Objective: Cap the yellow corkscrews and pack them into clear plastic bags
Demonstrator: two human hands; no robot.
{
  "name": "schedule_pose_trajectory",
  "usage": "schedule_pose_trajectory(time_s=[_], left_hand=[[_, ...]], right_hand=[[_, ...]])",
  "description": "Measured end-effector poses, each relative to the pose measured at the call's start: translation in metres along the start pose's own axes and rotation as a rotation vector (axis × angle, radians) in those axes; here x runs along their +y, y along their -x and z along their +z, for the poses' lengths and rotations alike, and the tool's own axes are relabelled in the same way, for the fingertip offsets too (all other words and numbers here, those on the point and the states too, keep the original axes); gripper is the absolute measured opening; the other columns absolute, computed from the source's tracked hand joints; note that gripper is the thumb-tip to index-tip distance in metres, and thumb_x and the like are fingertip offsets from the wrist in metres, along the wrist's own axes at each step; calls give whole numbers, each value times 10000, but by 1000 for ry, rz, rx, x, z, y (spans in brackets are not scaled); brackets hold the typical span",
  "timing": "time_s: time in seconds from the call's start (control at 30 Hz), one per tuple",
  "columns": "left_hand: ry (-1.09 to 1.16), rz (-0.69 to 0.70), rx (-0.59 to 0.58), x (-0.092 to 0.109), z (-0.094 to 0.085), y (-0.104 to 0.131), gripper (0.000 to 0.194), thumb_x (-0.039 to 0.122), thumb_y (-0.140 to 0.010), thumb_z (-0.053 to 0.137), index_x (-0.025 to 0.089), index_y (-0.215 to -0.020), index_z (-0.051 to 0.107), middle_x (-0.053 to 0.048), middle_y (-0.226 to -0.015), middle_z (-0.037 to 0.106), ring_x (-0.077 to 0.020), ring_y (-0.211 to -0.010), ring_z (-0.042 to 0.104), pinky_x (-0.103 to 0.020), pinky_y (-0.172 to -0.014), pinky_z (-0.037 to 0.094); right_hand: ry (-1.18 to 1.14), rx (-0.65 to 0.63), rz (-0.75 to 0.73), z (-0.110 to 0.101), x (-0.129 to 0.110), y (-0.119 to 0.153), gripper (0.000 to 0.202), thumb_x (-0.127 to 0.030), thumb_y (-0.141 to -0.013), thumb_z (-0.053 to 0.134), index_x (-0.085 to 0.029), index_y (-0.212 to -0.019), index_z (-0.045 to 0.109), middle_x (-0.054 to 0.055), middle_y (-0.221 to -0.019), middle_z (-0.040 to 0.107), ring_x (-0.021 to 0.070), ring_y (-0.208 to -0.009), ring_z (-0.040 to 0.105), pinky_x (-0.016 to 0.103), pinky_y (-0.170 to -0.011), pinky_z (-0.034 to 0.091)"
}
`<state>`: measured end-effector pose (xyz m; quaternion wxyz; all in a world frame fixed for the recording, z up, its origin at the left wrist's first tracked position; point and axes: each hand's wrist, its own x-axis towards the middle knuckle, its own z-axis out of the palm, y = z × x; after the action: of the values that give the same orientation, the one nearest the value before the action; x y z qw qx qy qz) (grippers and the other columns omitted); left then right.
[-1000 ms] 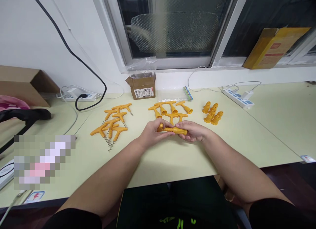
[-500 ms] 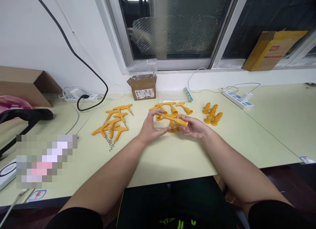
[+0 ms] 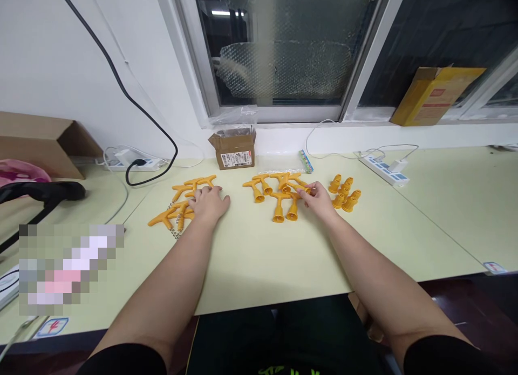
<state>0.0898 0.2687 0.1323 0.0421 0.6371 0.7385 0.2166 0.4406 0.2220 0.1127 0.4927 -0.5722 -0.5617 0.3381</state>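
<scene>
At the left, my left hand (image 3: 208, 205) reaches over a pile of yellow T-handled corkscrews (image 3: 164, 218), its fingers apart and covering part of one. Their metal spirals show below the handles. My right hand (image 3: 321, 201) pinches a yellow sheathed corkscrew (image 3: 300, 188) among a group in the middle, where its far end overlaps the others. Nearer to me in that group lie sheathed corkscrews (image 3: 278, 209) with their hollow, flared ends towards me. Right of my right hand stand several loose yellow sheaths (image 3: 351, 200).
Behind the group are a small open carton (image 3: 237, 151) and a clear plastic bag (image 3: 279, 162). Power strips lie at the back left (image 3: 151, 163) and right (image 3: 384, 170). A black cable (image 3: 117, 78) hangs at left. A black stand (image 3: 44, 189) is at far left.
My hands have parted. The left hand has let go of the sheathed corkscrew and moved left to the pile; the right hand has lowered it onto the middle group.
</scene>
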Motion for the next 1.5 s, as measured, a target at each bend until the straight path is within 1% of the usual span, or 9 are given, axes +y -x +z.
schedule_pose_trajectory(time_s=[0.13,0.27,0.4,0.53,0.7,0.87,1.17,1.3,1.5], left_hand=[[-92,-32,-73,1,1,-3,508,524,-842,599,227,-1242,698,-241,-1412,596,-503,-1351,437,-738,-1048,318],[-189,-60,-117,7,-4,0,522,506,-890,522,230,-1304,682,-191,-1472,582,-460,-1369,452,-697,-1070,347],[-179,-59,-82,11,-12,1,344,444,-880,552,241,-1080,746,-161,-1353,669,-443,-1307,516,-663,-1045,370],[-135,-34,-65,17,-16,5,232,433,-890,562,239,-873,689,-124,-1060,766,-404,-1134,627,-635,-1032,370],[2,197,-196,23,-9,12,282,401,-982,443,270,-1087,670,-69,-956,776,-312,-962,703,-453,-918,479],[45,504,-280,21,0,16,369,274,-972,443,251,-1245,689,-73,-1283,732,-278,-1211,647,-398,-1033,471],[-23,457,-141,22,-2,19,240,207,-854,580,230,-1053,714,-115,-1143,650,-333,-1179,550,-480,-1020,483],[-2,527,-158,22,1,21,372,180,-857,547,286,-1170,719,-92,-1251,621,-327,-1245,509,-500,-1067,452],[-81,428,-203,26,-1,22,242,204,-865,548,281,-965,755,-84,-1285,648,-346,-1268,501,-541,-1045,444]], right_hand=[[-182,84,124,4,-8,2,521,-563,-736,805,-252,-1043,520,51,-1144,639,175,-769,720,349,-759,598],[-168,67,149,5,-13,7,593,-435,-702,829,-265,-1187,532,80,-1395,567,189,-878,750,393,-909,598],[-146,-18,149,1,-16,9,517,-426,-727,788,-252,-1138,527,59,-1215,647,194,-825,734,401,-849,599],[80,136,36,-13,-14,2,361,-440,-770,722,-231,-1033,590,69,-1095,636,201,-812,662,397,-790,574],[507,441,-82,-46,-13,-4,211,-352,-820,625,-219,-976,671,100,-1138,614,273,-1039,603,481,-1012,460],[720,611,36,-81,-22,1,229,-361,-853,580,-228,-987,710,132,-1162,642,341,-1139,540,536,-1019,388],[887,324,365,-96,-14,-5,357,-290,-778,650,-257,-1122,734,130,-1182,692,352,-1142,553,534,-980,351],[846,301,370,-97,-11,-6,384,-214,-754,631,-266,-1125,716,88,-1148,712,289,-1045,613,521,-984,339],[752,326,315,-97,-14,-5,338,-189,-768,596,-263,-1078,707,43,-1032,745,269,-1010,649,503,-1001,354]])
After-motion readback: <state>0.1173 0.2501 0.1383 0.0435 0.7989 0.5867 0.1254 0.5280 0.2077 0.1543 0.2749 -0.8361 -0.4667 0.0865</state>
